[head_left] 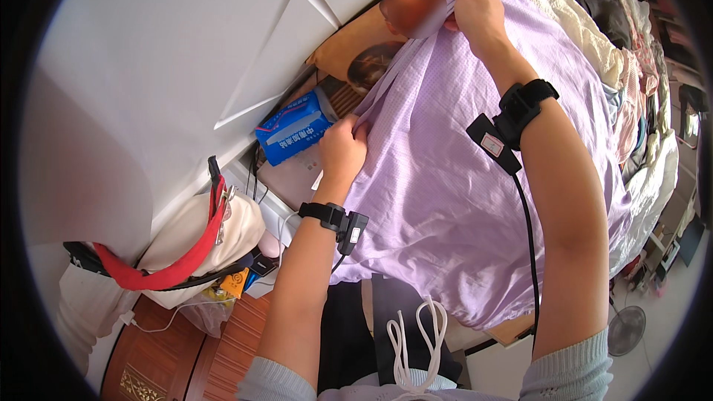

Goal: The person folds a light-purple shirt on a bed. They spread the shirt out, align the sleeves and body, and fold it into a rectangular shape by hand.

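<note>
A light purple cloth (451, 178) with a fine dotted texture lies spread out before me, wrinkled near my body. My left hand (344, 147) pinches its left edge beside a blue tissue pack. Farther away, at the top, my right hand (480, 11) grips the gathered far edge of the same cloth. Between the two hands the edge runs in long folds. Each wrist wears a black strap with a small device. What kind of cloth item it is, I cannot tell.
Left of the cloth are the blue tissue pack (295, 128), a cream bag (234, 220) with a red strap and a white cable. A brown printed cushion (345, 47) rests by the white wall panels. Piled clothes (607, 61) lie along the right; a round fan (626, 329) stands beyond.
</note>
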Available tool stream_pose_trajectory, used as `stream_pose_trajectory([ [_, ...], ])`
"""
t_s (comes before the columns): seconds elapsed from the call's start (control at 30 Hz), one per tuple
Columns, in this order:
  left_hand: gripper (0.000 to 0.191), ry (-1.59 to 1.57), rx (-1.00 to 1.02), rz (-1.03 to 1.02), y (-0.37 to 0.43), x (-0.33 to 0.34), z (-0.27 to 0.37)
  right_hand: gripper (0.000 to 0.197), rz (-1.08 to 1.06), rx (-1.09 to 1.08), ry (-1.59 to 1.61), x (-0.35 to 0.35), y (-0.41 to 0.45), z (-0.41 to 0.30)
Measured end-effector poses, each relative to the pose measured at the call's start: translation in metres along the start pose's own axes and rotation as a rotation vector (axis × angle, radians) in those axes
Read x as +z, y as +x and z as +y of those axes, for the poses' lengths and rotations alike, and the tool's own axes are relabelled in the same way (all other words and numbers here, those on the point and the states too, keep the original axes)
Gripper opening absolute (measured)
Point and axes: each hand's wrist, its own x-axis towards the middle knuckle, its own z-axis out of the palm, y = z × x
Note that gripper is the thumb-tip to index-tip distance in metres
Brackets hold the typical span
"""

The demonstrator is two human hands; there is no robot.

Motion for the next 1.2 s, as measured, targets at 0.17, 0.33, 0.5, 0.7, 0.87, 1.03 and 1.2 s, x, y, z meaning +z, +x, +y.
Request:
stream_pose_trajectory([
  [0.17,0.012,0.325,0.190,0.174,-0.003,0.004,0.008,0.025,0.059,-0.025,0.049,-0.009,-0.002,0.000],
  [0.33,0.015,0.089,0.330,-0.098,-0.002,-0.006,-0.001,0.018,0.015,-0.060,0.295,-0.018,-0.012,-0.009],
  [0.5,0.017,-0.101,0.247,-0.097,-0.034,-0.050,0.030,0.018,0.103,-0.111,0.223,-0.035,-0.007,-0.009],
  [0.7,0.041,-0.256,0.090,0.073,-0.052,-0.078,0.006,0.028,0.123,-0.147,0.216,-0.029,-0.001,-0.005],
  [0.87,0.024,-0.486,0.058,0.124,-0.037,-0.061,-0.022,0.029,0.188,-0.133,0.169,-0.018,0.014,-0.002],
  [1.03,0.019,-0.301,0.100,-0.081,-0.021,-0.059,-0.055,0.029,0.189,-0.051,0.183,-0.012,-0.008,-0.012],
  [1.2,0.016,0.422,0.355,0.400,-0.017,-0.045,-0.051,0.027,0.185,-0.062,0.251,0.000,-0.010,-0.008],
])
